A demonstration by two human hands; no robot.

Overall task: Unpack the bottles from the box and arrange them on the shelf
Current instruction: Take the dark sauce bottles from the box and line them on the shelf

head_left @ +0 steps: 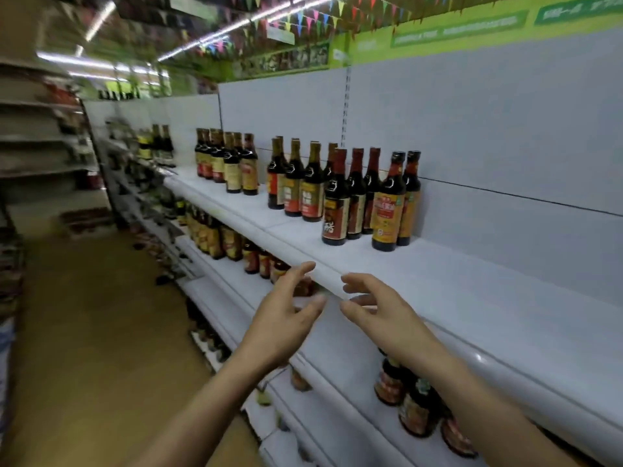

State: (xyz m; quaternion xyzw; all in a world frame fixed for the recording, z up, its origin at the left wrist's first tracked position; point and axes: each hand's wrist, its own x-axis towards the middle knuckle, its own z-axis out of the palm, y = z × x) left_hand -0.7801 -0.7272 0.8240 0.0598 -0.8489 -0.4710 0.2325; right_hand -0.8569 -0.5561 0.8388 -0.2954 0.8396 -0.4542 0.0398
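Between placements: left hand (286, 318) and right hand (381, 311) hover empty, fingers loosely spread, before the shelf (472, 298) edge; bottles (337, 197) stand arranged, box unseen—likely fetch another.

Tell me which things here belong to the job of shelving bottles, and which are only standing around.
Belong to the job: top shelf; dark bottles standing on it; left hand and right hand, both empty. The box is not in view.
Only around: lower-shelf bottles; shelving across the aisle; coloured flags overhead.
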